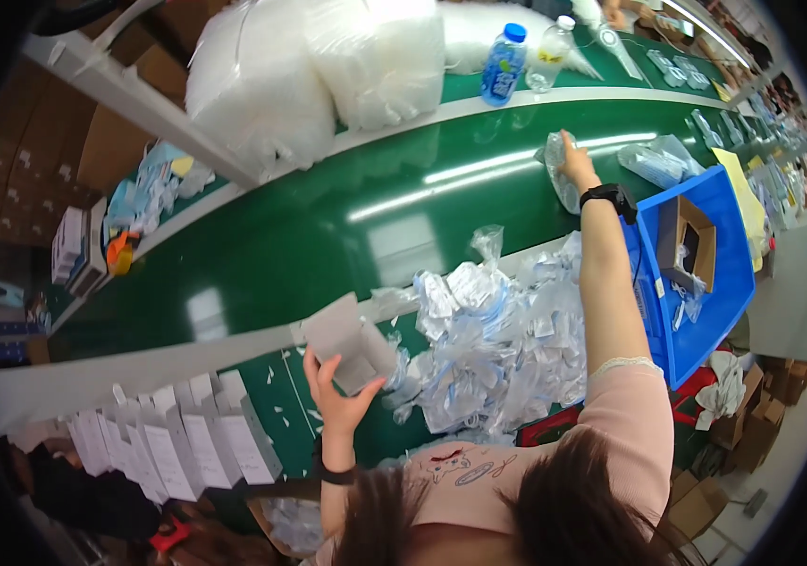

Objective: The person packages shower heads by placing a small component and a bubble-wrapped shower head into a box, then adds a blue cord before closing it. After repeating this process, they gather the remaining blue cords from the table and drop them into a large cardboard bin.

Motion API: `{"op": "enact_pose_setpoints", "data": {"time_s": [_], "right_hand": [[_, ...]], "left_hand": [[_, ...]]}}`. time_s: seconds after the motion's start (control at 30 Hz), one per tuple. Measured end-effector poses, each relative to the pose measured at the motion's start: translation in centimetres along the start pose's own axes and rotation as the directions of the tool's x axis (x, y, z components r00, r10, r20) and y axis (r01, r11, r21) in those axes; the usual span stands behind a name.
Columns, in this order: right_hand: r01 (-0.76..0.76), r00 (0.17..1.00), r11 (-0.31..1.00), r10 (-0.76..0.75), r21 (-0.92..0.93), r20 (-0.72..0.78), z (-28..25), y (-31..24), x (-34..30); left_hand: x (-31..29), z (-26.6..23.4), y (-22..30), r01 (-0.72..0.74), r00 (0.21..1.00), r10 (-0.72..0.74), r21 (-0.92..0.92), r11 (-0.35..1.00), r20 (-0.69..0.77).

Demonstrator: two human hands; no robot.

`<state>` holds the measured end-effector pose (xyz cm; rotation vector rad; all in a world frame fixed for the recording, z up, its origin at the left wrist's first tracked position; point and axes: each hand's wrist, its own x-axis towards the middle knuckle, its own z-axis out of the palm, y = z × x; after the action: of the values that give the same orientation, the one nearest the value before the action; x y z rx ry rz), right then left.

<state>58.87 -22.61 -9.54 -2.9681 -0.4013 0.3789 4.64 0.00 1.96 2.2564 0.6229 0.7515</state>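
My left hand (336, 401) grips a small light-grey cardboard box (354, 351) from below; its flap stands up and its inside faces me. My right arm is stretched far forward over the green surface. There my right hand (577, 166) is closed on the edge of a clear bubble-wrap packet (559, 184); what the packet contains cannot be made out. Right of that hand lies another clear bubble-wrap packet (651, 165). Between my arms a heap of clear plastic bags with white and blue contents (498, 349) covers the near worktop.
A blue bin (734, 274) with an open brown carton (696, 236) stands at the right. Several white boxes (177, 439) line the near left. Large bubble-wrap rolls (319, 66), a blue-capped bottle (504, 66) and a clear bottle (548, 58) sit on the far shelf. A pale rail (168, 363) crosses.
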Motion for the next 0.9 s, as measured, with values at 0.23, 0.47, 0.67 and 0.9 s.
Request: {"op": "enact_pose_setpoints", "data": {"time_s": [0.23, 0.47, 0.67, 0.9], "right_hand": [[0.603, 0.797, 0.688, -0.494, 0.404, -0.348, -10.2, -10.2, -9.4], [0.121, 0.951, -0.349, -0.226, 0.929, -0.209, -11.8, -25.6, -35.7], [0.422, 0.906, -0.187, 0.045, 0.887, -0.421, -4.2, -29.7, -42.8], [0.487, 0.869, 0.045, 0.075, 0.872, -0.489, -2.9, -29.2, -43.8]], "left_hand": [[0.8, 0.6, 0.4, -0.034, 0.999, 0.029, -0.120, 0.992, -0.046], [-0.3, 0.8, -1.3, -0.129, 0.985, 0.070, -0.415, 0.900, -0.155], [-1.8, 0.9, -1.4, 0.155, 0.986, -0.168, -0.347, 0.925, -0.007], [-3.5, -0.5, -2.3, 0.010, 0.985, -0.076, -0.380, 0.925, -0.158]]}}
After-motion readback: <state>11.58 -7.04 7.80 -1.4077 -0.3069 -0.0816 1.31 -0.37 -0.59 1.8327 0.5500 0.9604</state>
